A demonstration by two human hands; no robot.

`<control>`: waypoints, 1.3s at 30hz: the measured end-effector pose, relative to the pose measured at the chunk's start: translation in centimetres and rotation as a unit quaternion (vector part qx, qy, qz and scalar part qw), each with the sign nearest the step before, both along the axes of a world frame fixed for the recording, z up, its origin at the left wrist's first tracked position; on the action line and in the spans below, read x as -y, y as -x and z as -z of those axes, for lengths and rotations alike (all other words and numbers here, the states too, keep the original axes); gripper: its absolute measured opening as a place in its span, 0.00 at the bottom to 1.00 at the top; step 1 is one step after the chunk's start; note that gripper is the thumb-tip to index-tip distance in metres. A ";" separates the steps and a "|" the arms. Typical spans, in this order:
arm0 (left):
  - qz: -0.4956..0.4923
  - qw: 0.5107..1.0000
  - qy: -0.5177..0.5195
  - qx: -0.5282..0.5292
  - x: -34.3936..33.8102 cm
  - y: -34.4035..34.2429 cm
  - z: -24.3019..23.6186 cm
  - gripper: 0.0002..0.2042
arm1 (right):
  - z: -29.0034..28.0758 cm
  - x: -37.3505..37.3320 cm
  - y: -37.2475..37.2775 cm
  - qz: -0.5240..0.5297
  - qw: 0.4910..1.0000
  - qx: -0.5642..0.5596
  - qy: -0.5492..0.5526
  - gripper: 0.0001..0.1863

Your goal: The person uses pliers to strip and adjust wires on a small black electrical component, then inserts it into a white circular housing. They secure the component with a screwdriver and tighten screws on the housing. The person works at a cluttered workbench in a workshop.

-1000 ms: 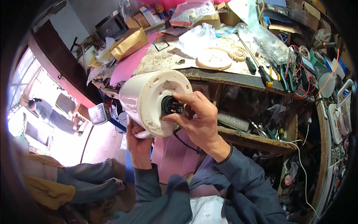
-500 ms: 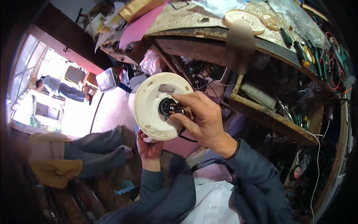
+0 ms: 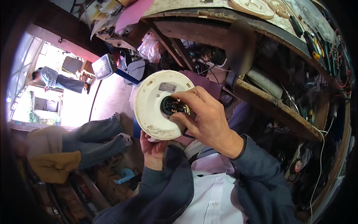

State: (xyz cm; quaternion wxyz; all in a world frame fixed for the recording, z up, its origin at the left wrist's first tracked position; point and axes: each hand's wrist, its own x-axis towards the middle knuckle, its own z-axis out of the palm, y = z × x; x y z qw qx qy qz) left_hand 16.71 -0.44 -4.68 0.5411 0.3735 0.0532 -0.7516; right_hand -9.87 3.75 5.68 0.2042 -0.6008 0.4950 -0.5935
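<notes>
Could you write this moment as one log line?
left hand: holding white appliance; right fingers: on black round part; underside: in view

Standing in here, yeah, it's a cramped repair workshop [image 3: 238,145] by the looks of it. Beat-up workbench [image 3: 194,6] across 12 to 2 o'clock, screwdrivers [image 3: 310,43] lying on it at 2, red wires [image 3: 341,80] tangled closer to 3. Open wooden drawer [image 3: 276,111] around 3, crammed with odds and ends [image 3: 264,84]. Bulging plastic bag [image 3: 150,48] stuffed low at 11.

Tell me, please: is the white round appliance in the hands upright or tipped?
Tipped: the white appliance shows the camera its underside, with a label and a black connector.
</notes>
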 end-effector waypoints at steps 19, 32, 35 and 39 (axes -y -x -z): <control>0.048 0.963 0.057 -0.260 -0.6 -0.2 1.2 0.27 | 1.2 -0.4 0.0 -0.011 0.999 0.043 -0.025 0.23; 0.024 0.957 0.034 -0.286 -0.5 0.3 1.9 0.23 | 1.6 -0.4 0.4 -0.021 0.998 0.041 0.041 0.22; 0.024 0.958 0.032 -0.283 -0.5 0.5 2.0 0.22 | 1.4 -0.4 0.4 -0.008 0.999 0.004 0.044 0.22; 0.025 0.960 0.035 -0.277 -0.2 0.8 1.8 0.20 | 1.3 -0.3 0.5 -0.002 0.998 -0.024 0.055 0.22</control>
